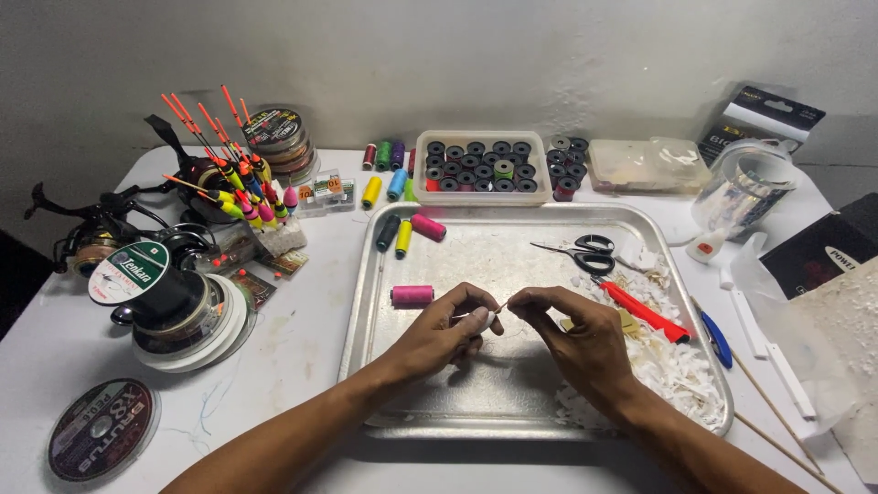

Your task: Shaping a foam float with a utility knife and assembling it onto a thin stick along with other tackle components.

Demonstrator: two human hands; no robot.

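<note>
over the dented metal tray (384, 274), the left hand (437, 337) pinches a small white foam float body (488, 320); the right hand (578, 337) pinches its thin stem, seemingly fitting it; steadiness matters next.

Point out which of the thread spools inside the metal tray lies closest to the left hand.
The pink spool lying on its side just left of the left hand. The other pink, yellow and dark spools sit far off at the tray's back-left corner.

tray (384, 274): plain silver metal
thread spool (412, 295): pink
scissors (585, 253): black handles
utility knife (645, 313): red
foam scraps (677, 366): white
table (302, 302): white
pen (716, 338): blue
</note>
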